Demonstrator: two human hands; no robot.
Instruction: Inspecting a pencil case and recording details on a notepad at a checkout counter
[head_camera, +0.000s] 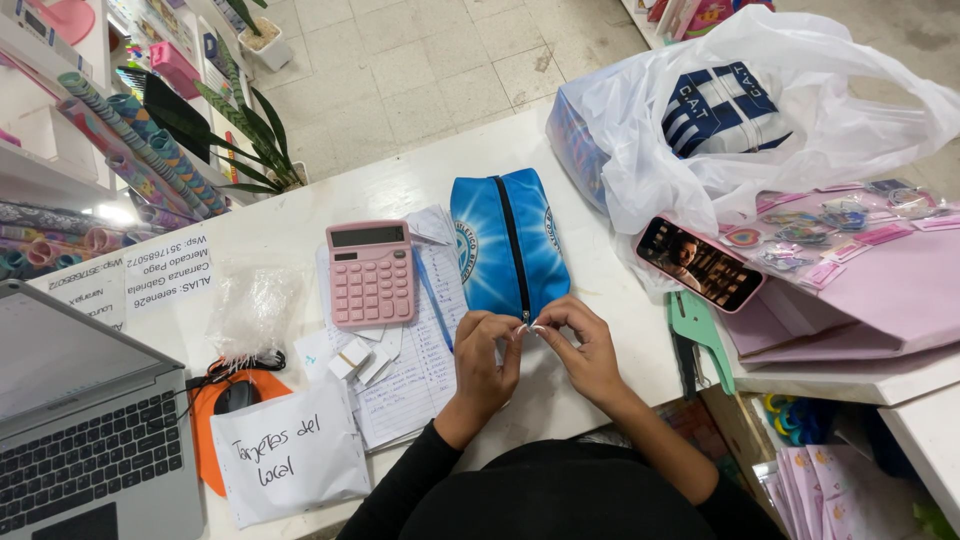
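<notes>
hands meet at the near end of a blue pencil case that lies lengthwise on the white counter, its black zip running down the middle toward the person. left hand has its fingertips pinched together on the case's near edge beside the zip end, and right hand pinches the same spot from the other side, fingers closed on the small zip pull. both forearms wear black sleeves. just left of the case sits a pink calculator on a sheet of handwritten paper. to the right lies a phone in a pink cover, screen lit, beside a white plastic bag. a laptop stands at the far left, well apart from the hands.
</notes>
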